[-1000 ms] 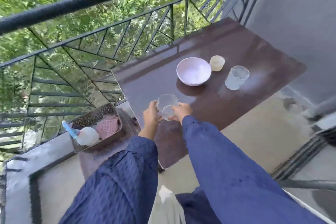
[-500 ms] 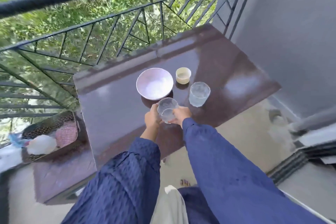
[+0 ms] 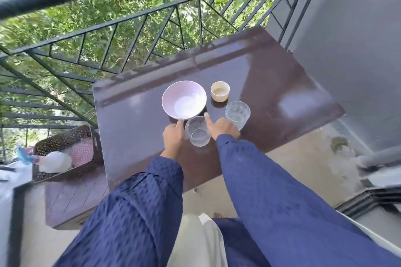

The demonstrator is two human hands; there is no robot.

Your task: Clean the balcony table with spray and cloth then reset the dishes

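Note:
A clear textured glass stands on the dark brown balcony table near its front edge. My left hand holds its left side with one finger straight beside the rim. On the glass's right side my right hand rests, one finger pointing straight past the rim. Just behind are a pale pink bowl, a small cream cup and a second clear glass. The tabletop shines with wet-looking streaks.
A brown perforated basket on a lower slatted stool at the left holds a white spray bottle with a blue trigger and a pink cloth. A black railing runs behind the table and a grey wall stands at the right.
Both hands carried the glass forward and right over the table and set it down in front of the bowl. The fingers beside its rim have straightened. The view swung right.

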